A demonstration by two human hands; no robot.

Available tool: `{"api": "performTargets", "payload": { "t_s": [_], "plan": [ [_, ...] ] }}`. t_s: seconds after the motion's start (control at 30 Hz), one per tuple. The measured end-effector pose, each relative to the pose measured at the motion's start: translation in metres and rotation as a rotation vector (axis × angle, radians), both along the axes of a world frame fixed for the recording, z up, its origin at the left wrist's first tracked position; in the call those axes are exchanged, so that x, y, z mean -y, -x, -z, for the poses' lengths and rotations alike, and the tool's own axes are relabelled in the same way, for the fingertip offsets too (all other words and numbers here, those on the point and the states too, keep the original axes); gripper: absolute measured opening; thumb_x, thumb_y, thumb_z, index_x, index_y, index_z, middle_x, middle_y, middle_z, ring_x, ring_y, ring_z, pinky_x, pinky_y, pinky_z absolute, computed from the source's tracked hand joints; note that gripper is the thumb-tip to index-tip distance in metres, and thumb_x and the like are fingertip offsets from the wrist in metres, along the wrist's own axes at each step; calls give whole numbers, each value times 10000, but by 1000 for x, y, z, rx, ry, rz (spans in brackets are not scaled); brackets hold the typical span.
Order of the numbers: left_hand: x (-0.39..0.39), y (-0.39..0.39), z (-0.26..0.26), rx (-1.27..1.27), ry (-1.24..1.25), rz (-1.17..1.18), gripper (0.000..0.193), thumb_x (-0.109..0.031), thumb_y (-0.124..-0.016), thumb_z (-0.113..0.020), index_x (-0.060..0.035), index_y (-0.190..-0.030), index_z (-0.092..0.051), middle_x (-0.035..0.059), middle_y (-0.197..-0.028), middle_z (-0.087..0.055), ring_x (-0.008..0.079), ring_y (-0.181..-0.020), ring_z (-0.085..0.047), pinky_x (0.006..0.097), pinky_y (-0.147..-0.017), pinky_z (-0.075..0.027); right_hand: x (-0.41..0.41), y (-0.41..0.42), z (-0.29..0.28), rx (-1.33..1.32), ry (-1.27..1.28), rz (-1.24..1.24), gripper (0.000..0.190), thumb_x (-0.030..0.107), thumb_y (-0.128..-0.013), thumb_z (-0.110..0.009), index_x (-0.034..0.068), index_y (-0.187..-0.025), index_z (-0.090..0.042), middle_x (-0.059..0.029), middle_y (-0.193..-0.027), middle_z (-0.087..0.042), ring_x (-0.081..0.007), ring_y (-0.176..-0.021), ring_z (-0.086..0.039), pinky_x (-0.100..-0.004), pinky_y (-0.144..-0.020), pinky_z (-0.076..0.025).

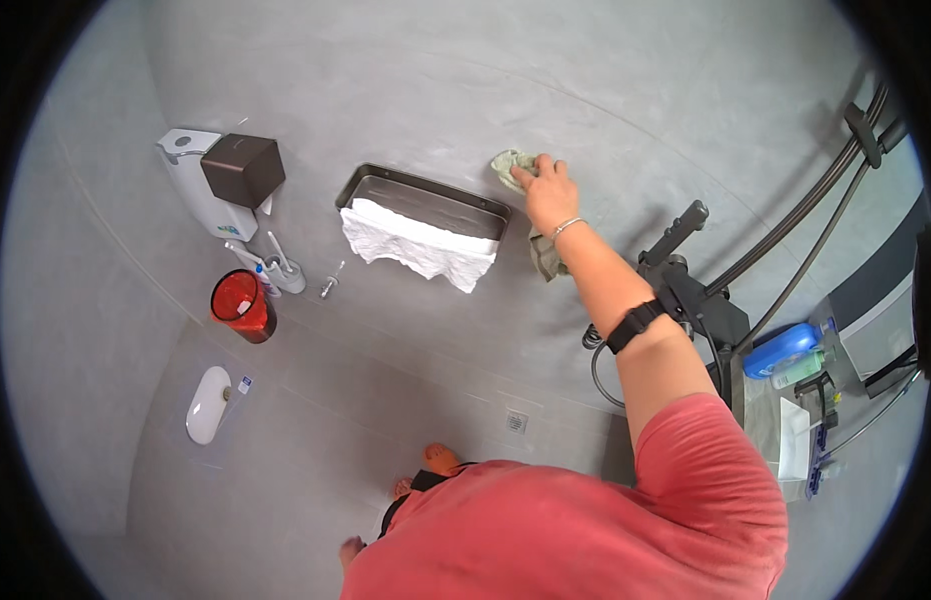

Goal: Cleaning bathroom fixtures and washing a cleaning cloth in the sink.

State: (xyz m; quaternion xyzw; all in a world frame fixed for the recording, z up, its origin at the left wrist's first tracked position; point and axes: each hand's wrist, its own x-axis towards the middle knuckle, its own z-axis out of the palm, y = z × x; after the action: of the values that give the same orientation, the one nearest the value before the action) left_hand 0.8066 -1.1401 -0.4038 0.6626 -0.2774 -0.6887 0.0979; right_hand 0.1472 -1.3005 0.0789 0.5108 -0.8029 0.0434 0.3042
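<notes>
My right hand (551, 196) presses a pale green cloth (510, 168) against the grey wall (435, 97), with the fingers spread over it. A darker fold of cloth (546, 256) hangs below the wrist, partly hidden by the forearm. Left of this hand is a dark metal wall shelf (428, 196) with a raised rim. A white towel (420, 244) drapes over its front edge. Only a small part of my left hand (350, 551) shows low down beside the red shirt; its fingers cannot be made out.
On the left are a brown paper dispenser (244, 171), a white box (210, 187), a brush holder (285, 274) and a red bin (244, 306). A white oval fixture (208, 405) and a drain (517, 422) mark the floor. Shower fittings (690, 292) and bottles (782, 351) are at right.
</notes>
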Motion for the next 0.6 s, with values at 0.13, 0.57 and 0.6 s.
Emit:
{"api": "performTargets", "payload": {
  "t_s": [0.13, 0.57, 0.6],
  "plan": [
    [92, 62, -102, 78, 164, -53, 339, -230, -821, -514, -89, -1116, -425, 71, -848, -554, 187, -688, -559, 293, -524, -433, -8, -9, -27, -127, 71, -83, 376, 83, -735, -461, 268, -1035, -593, -30, -1037, -452, -234, -933, -441, -335, -757, -439],
    [95, -26, -71, 142, 32, 198, 292, -221, -800, -532, -51, -1031, -477, 72, -774, -540, 185, -629, -556, 302, -454, -417, -99, -29, 40, 286, -193, 476, 296, 92, -752, -475, 202, -995, -602, -79, -1037, -457, -265, -966, -458, -350, -787, -446],
    [88, -23, -68, 173, -10, 223, 298, -219, -800, -531, -49, -1038, -476, 74, -780, -543, 185, -631, -556, 303, -456, -417, -94, -34, 32, 242, -123, 385, 368, 51, -698, -518, 212, -1022, -588, -77, -1031, -462, -267, -964, -458, -343, -782, -447]
  ]
}}
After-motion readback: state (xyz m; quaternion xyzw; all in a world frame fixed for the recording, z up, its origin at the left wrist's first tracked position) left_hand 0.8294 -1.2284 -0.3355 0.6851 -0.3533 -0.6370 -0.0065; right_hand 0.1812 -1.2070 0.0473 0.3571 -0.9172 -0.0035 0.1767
